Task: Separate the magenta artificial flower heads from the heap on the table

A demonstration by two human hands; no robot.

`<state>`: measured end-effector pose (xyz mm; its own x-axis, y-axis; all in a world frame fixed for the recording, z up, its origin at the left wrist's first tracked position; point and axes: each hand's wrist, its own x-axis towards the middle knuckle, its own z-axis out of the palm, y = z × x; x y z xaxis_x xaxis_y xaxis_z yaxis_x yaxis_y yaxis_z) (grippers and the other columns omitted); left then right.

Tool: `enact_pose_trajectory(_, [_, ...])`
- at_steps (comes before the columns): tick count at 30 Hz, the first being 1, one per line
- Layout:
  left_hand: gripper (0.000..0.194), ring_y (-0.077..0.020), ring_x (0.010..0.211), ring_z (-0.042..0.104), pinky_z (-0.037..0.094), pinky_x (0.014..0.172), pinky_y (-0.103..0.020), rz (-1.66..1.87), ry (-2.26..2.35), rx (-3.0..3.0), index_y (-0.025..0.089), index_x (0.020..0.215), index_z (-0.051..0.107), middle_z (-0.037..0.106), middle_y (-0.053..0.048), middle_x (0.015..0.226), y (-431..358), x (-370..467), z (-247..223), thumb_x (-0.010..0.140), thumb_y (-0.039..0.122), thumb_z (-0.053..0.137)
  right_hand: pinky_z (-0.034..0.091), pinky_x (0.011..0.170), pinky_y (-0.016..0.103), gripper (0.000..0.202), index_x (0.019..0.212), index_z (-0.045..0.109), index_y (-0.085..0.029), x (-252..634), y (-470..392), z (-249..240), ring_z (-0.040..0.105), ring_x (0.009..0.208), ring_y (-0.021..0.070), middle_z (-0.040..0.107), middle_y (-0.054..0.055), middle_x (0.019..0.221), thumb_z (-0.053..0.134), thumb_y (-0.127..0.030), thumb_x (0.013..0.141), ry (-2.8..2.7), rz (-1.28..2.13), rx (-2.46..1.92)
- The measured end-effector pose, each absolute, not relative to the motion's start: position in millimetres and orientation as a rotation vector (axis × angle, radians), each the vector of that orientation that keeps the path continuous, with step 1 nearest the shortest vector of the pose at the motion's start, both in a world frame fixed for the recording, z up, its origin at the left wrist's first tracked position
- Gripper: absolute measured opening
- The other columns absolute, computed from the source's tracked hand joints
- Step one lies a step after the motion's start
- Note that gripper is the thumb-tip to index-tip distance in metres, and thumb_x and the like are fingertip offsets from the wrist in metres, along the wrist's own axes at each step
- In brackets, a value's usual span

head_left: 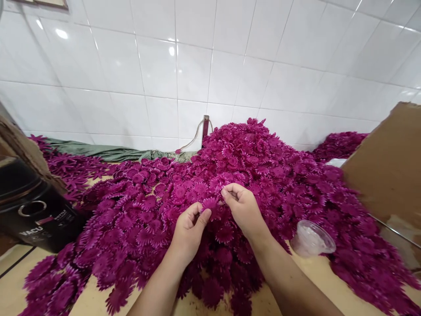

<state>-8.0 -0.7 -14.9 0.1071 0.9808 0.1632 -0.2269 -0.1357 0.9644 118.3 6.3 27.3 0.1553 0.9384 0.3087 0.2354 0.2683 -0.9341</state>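
Note:
My left hand (190,226) is closed in a pinch, thumb and forefinger gripping the edge of a magenta artificial flower layer (209,203) with fringed petals. Just up and to the right, my right hand (241,206) is also pinched shut, its fingertips close to that flower layer. Whatever sits between the right fingertips is too small to make out against the magenta behind. Both hands are over a large heap of the same flower layers (158,219), which spreads across the pale table and rises higher behind the right hand.
Right of my right forearm, a clear plastic cup (312,239) leans at the heap's edge. A black canister (36,206) stands at the left, and a cardboard sheet (388,162) at the right. Green cloth (108,150) lies along the white tiled wall (197,66).

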Motion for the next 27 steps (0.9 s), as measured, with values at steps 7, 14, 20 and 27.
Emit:
enact_pose_trajectory(7, [0.024, -0.0094, 0.056, 0.046, 0.038, 0.057, -0.02, 1.372, 0.8, 1.119, 0.017, 0.065, 0.058, 0.055, 0.004, 0.058, -4, -9, -11, 0.062, 0.04, 0.067, 0.036, 0.046, 0.02, 0.015, 0.062, 0.046, -0.019, 156, 20, 43, 0.049, 0.042, 0.0077, 0.054, -0.005, 0.049, 0.057, -0.027, 0.069, -0.896, 0.731, -1.238])
enact_pose_trajectory(14, [0.027, -0.0088, 0.049, 0.047, 0.038, 0.052, -0.02, 1.283, 0.856, 1.109, 0.017, 0.059, 0.054, 0.054, 0.005, 0.051, -4, -7, -3, 0.057, 0.039, 0.069, 0.042, 0.051, 0.019, 0.027, 0.072, 0.05, -0.018, 141, -3, 39, 0.057, 0.053, 0.0076, 0.063, -0.003, 0.067, 0.071, -0.03, 0.059, -1.023, 1.288, -1.041])
enact_pose_trajectory(20, [0.037, -0.0066, 0.043, 0.036, 0.028, 0.043, -0.018, 1.287, 0.975, 1.173, 0.018, 0.051, 0.044, 0.045, 0.006, 0.045, -4, -11, -5, 0.06, 0.048, 0.064, 0.04, 0.052, 0.018, 0.038, 0.087, 0.058, -0.02, 143, -4, 30, 0.049, 0.052, 0.0049, 0.057, -0.006, 0.062, 0.075, -0.027, 0.055, -0.982, 1.4, -0.932])
enact_pose_trajectory(27, [0.046, -0.0045, 0.041, 0.022, 0.02, 0.04, -0.018, 1.271, 0.886, 1.1, 0.019, 0.05, 0.036, 0.031, 0.01, 0.044, -3, -11, -12, 0.058, 0.053, 0.065, 0.043, 0.067, 0.026, 0.014, 0.079, 0.06, -0.017, 114, -18, 29, 0.053, 0.067, 0.0119, 0.059, -0.001, 0.073, 0.062, -0.026, 0.068, -1.453, 1.171, -1.074])
